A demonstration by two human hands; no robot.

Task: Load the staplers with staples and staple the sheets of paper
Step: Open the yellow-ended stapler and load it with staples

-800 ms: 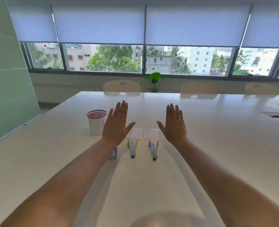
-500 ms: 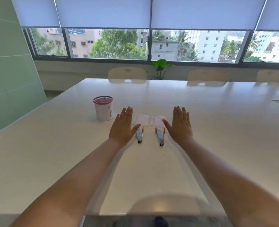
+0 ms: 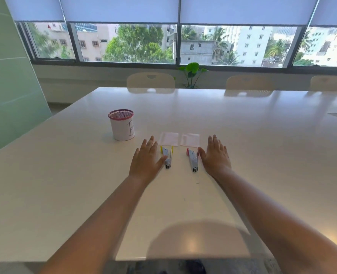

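Two staplers lie side by side on the white table. The yellow stapler is on the left and the red stapler on the right, both lying open with the metal rail showing. Beyond each lies a small white sheet of paper: the left sheet and the right sheet. My left hand rests flat, palm down, just left of the yellow stapler, thumb next to it. My right hand lies flat just right of the red stapler. Neither hand holds anything.
A white cup with a pink mesh rim stands on the table to the left, beyond my left hand. Cream chairs line the far side, with a green plant by the window. The table's near edge is close to me.
The camera has tilted down. Both hands have dropped from raised above the table to flat beside the staplers. A small item near my left wrist in the earliest frame is no longer visible.
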